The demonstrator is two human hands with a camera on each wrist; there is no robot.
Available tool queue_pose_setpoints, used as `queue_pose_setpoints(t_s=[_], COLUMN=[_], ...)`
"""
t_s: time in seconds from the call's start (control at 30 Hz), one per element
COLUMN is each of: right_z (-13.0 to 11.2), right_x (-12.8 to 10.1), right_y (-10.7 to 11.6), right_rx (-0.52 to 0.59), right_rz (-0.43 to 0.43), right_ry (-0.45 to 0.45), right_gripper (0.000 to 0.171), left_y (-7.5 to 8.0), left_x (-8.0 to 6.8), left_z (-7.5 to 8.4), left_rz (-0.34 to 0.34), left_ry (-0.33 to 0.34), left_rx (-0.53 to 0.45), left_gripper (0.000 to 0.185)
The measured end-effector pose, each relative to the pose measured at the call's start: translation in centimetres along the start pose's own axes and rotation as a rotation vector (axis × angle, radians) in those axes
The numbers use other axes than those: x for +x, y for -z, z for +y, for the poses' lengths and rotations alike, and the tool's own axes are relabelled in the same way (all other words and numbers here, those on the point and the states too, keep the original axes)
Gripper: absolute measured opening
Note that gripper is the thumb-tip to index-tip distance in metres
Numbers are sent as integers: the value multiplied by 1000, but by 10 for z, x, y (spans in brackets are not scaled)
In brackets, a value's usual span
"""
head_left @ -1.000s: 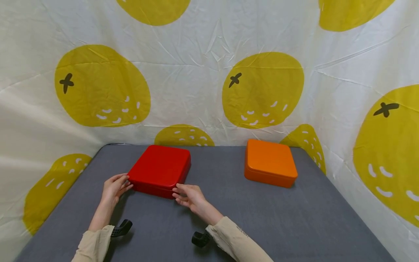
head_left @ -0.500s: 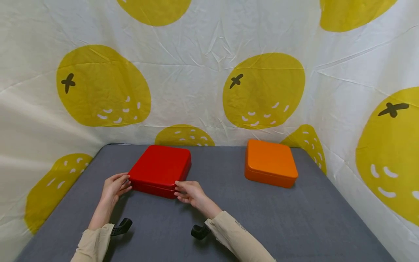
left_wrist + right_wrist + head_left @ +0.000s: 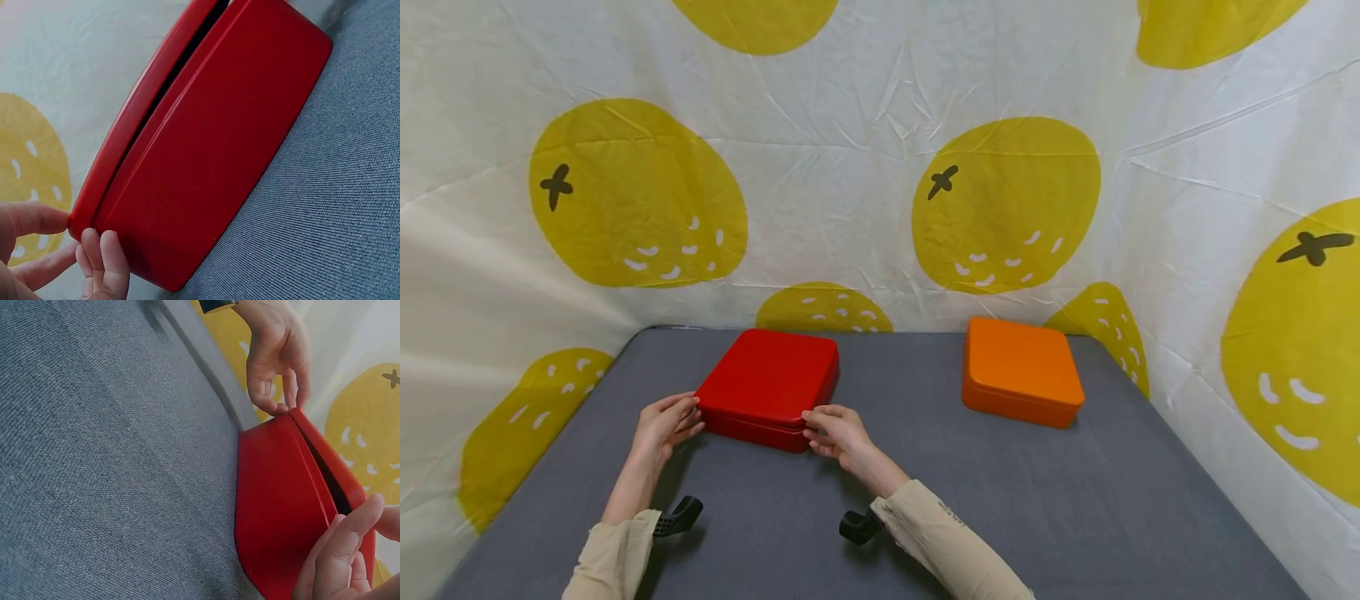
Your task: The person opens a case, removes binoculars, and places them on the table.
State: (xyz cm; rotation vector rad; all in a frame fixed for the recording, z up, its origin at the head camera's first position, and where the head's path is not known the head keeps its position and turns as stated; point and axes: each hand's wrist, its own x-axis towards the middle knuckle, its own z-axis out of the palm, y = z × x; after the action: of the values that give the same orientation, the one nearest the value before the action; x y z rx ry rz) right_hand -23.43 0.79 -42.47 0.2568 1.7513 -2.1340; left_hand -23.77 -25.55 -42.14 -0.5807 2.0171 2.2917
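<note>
A red lidded box (image 3: 752,431) lies on the grey table, its lid (image 3: 767,375) raised a little along the front. The dark gap under the lid widens toward the right front corner, as the right wrist view shows. My left hand (image 3: 658,427) pinches the lid's left front corner, with other fingertips by the box's side (image 3: 206,144). At the opposite front corner my right hand (image 3: 842,437) holds the lid's edge between thumb and fingers. The inside of the box is hidden.
An orange lidded box (image 3: 1022,371) sits at the back right of the table (image 3: 1075,508). Black curved devices (image 3: 679,517) stick out from both wrists at the beige cuffs. A white cloth with yellow fruit shapes (image 3: 827,208) hangs behind and beside the table.
My right hand has moved up slightly, lifting the right front corner of the red lid, so a gap has opened under it. My left hand has stayed at its corner.
</note>
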Motion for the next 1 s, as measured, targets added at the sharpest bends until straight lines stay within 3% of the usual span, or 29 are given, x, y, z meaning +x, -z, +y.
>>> queue_pose_setpoints(t_s=[0.17, 0.5, 1.0], right_z=[-1, -2, -2], right_x=[0, -3, -2], right_y=[0, 0, 6], right_rx=[16, 32, 6], right_rz=[-5, -25, -14], right_ry=[15, 55, 82], right_gripper=[23, 38, 35], left_y=[1, 3, -1], left_x=[1, 3, -6], left_z=[1, 1, 3], left_rz=[-6, -18, -33], left_ry=[4, 15, -31], left_rx=[-31, -63, -111], left_gripper=[8, 16, 26])
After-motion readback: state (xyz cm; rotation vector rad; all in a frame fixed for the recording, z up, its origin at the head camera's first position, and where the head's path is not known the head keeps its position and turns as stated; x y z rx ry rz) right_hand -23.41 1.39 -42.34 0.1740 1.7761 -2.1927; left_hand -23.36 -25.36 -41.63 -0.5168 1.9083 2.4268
